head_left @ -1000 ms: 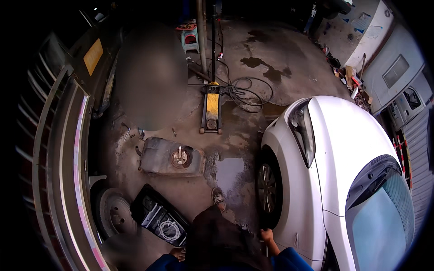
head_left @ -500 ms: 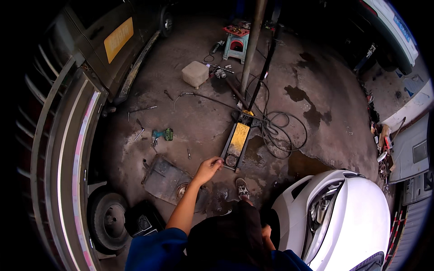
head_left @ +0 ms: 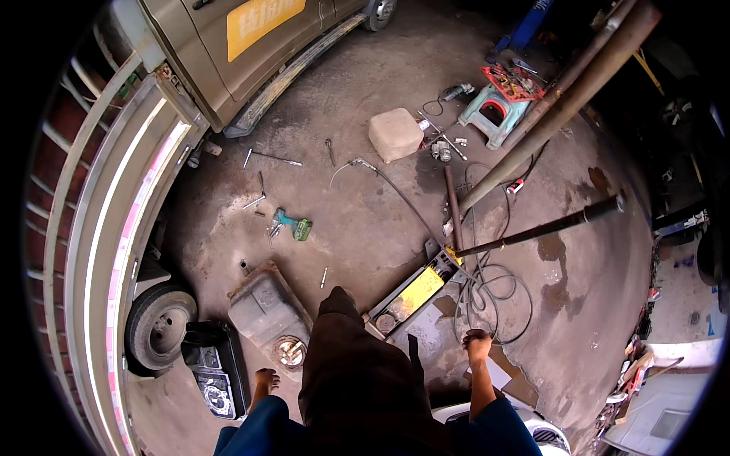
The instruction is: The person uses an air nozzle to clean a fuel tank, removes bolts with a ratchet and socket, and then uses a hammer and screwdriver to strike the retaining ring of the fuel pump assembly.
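My left hand (head_left: 266, 380) hangs beside the rusty grey metal tank (head_left: 262, 308), close to its round fitting, fingers loosely bent and apart, with nothing in them. On the right, my right hand (head_left: 477, 346) is held out in front of the hose coil (head_left: 494, 296), fingers loosely curled and apart; no held thing shows. The yellow and black floor jack (head_left: 420, 292) lies ahead between them, its long dark handle (head_left: 547, 224) slanting up to the right. Neither hand touches the jack. My dark-clad leg (head_left: 342, 334) reaches forward between tank and jack.
A teal cordless tool (head_left: 290, 225), wrenches (head_left: 274, 158) and a beige block-shaped seat (head_left: 396, 134) are on the floor. Farther back stands a stool (head_left: 494, 114) with a red tray of tools. A loose wheel (head_left: 161, 323) and black bin (head_left: 215, 372) lie left. A slanting metal pole (head_left: 563, 106) rises right.
My left hand has drawn back from the near end of the jack to beside the tank. My right hand has come up and out to the right. The view has shifted; less of the white car shows.
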The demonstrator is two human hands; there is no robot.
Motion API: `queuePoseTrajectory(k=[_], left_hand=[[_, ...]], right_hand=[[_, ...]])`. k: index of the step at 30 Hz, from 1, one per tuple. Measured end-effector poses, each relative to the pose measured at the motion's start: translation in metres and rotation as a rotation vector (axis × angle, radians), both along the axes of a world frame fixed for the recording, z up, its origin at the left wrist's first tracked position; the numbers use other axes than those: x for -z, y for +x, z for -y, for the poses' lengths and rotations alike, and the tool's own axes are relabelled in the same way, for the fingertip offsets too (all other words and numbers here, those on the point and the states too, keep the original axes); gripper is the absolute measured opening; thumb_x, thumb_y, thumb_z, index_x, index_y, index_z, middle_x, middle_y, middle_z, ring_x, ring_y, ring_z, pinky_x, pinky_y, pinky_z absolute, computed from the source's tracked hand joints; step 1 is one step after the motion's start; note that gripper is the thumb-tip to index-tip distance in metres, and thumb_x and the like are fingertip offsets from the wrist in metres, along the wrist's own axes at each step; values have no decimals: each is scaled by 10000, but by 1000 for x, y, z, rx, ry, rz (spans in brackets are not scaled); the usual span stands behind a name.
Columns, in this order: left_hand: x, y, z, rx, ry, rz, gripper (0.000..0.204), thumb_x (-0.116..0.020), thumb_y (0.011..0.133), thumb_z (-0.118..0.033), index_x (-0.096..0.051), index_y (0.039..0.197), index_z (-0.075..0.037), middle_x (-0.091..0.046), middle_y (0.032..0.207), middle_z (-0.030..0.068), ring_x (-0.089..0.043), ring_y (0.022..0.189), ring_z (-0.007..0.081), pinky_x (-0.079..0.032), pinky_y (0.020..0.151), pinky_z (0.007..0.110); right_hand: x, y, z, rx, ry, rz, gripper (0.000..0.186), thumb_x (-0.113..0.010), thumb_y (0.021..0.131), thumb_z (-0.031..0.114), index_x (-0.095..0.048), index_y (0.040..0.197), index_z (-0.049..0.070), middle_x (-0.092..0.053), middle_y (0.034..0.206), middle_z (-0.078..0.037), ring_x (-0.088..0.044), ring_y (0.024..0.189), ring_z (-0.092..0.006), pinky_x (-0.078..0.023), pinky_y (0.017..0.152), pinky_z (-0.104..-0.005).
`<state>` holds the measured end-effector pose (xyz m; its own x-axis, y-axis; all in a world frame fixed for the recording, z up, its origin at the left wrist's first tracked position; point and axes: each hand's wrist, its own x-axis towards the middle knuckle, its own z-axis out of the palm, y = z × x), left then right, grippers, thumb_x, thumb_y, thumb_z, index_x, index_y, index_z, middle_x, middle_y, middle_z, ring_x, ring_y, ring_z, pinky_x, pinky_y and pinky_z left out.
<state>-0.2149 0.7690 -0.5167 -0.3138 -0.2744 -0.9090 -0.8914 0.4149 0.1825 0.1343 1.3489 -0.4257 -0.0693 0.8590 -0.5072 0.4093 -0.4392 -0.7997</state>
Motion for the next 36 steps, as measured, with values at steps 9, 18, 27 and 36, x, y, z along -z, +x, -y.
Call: queuePoseTrajectory(k=[9, 18, 27, 36], left_hand=[[101, -172, -216, 360, 98, -120, 259, -672, 814, -225, -707, 940, -2, -710, 821, 149, -670, 723, 248, -524, 681, 347], [-44, -422, -548, -78, 586, -502, 261, -533, 1007, -190, -635, 1074, 40, -690, 923, 102, -665, 881, 178, -527, 811, 307], [125, -418, -613, -38, 586, -227, 174, -564, 976, -70, -635, 1104, 23, -654, 1001, 101, -629, 946, 151, -492, 850, 281], [165, -401, -628, -289, 642, -270, 217, -549, 991, -102, -604, 1163, 18, -669, 1023, 126, -657, 978, 209, -502, 863, 320]], right_hand=[[85, -347, -175, -337, -62, 148, 232, -436, 852, 17, -660, 907, -2, -642, 654, -83, -617, 523, -145, -500, 466, -293], [231, -657, -265, -876, -205, 227, 182, -502, 908, 103, -642, 962, 0, -672, 702, -100, -635, 551, -149, -499, 497, -285], [597, -850, -435, -1472, 615, 799, 342, -626, 828, 185, -582, 1119, 10, -661, 1003, -267, -635, 978, -428, -510, 842, -497], [674, -876, -427, -1632, 641, 510, 441, -645, 834, 247, -533, 1135, -55, -629, 1034, -298, -614, 971, -460, -479, 850, -480]])
